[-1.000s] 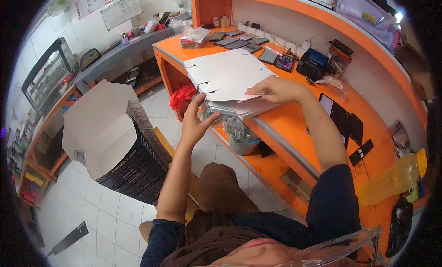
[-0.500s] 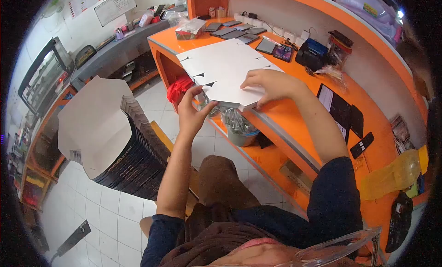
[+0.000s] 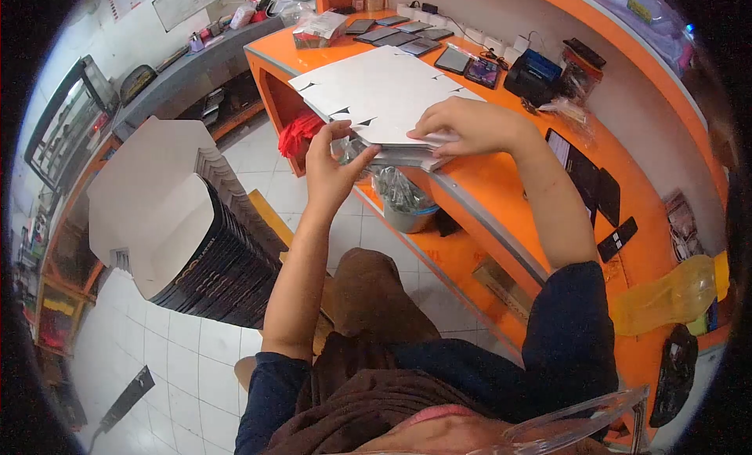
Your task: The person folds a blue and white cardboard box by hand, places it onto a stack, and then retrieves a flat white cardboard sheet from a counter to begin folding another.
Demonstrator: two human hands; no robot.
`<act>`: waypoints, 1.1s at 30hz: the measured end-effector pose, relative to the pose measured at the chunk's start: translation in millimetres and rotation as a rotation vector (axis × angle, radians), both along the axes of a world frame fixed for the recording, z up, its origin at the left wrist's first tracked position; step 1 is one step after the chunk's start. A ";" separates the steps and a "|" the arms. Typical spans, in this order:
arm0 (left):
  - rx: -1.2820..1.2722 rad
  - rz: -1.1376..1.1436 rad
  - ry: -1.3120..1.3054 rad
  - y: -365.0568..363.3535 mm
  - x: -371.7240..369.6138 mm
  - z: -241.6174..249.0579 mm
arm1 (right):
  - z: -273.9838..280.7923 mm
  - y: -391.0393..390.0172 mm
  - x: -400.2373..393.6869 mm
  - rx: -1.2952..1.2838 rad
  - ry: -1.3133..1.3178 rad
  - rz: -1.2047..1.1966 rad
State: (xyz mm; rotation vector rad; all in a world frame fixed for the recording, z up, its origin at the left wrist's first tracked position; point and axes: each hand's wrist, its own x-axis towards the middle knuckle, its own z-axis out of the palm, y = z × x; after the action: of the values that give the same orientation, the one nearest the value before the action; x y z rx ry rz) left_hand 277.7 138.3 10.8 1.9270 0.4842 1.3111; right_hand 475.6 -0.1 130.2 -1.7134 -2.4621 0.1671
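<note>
A stack of flat white cardboard sheets (image 3: 376, 87) with dark slits along its sides lies on the orange counter (image 3: 509, 196), its near end reaching the counter's edge. My left hand (image 3: 333, 161) grips the near left corner, thumb at the front edge and fingers at the side. On the near right part, my right hand (image 3: 470, 126) has its fingers bent over the top sheet and its thumb at the edge below. Layers show apart along the near edge between my hands. How many sheets each hand holds is hidden.
To the left stands a tall pile of cut cardboard pieces (image 3: 160, 196), dark printed on the outside. Several phones (image 3: 395, 38) and a black device (image 3: 533, 77) sit along the counter. Under its edge is a bucket (image 3: 407, 216) with plastic in it; a red bag (image 3: 299, 134) hangs nearby.
The near edge of the white sheets now shows separated layers, and my right fingers have curled closer onto it. My left hand stays at the corner. The view has shifted slightly.
</note>
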 end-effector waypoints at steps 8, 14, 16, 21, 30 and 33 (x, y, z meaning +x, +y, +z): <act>0.003 0.006 -0.043 -0.7 1.6 3.7 | 11.4 -5.9 -5.8 -0.036 0.035 -0.148; 0.009 -0.009 -0.102 -3.4 5.4 17.0 | -0.2 -6.0 -37.4 0.432 -0.368 -0.165; 0.040 -0.032 -0.131 -5.7 6.5 24.3 | -3.4 -4.4 -47.5 0.528 -0.473 -0.195; -0.003 -0.162 -0.056 -9.3 3.5 25.8 | -18.1 3.2 -41.1 0.451 -0.582 -0.349; 0.595 0.490 0.037 12.4 -22.8 41.1 | 30.2 -11.3 28.3 1.122 -0.557 -0.336; 0.508 0.531 -0.043 34.2 -29.5 41.0 | 50.0 -35.9 42.6 1.260 -0.457 -0.360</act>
State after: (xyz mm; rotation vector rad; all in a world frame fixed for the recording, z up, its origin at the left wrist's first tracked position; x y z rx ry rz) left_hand 248.2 172.5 51.8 2.2603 0.7284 1.9609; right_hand 518.2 -36.0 180.2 -1.5071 -1.6059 -1.5578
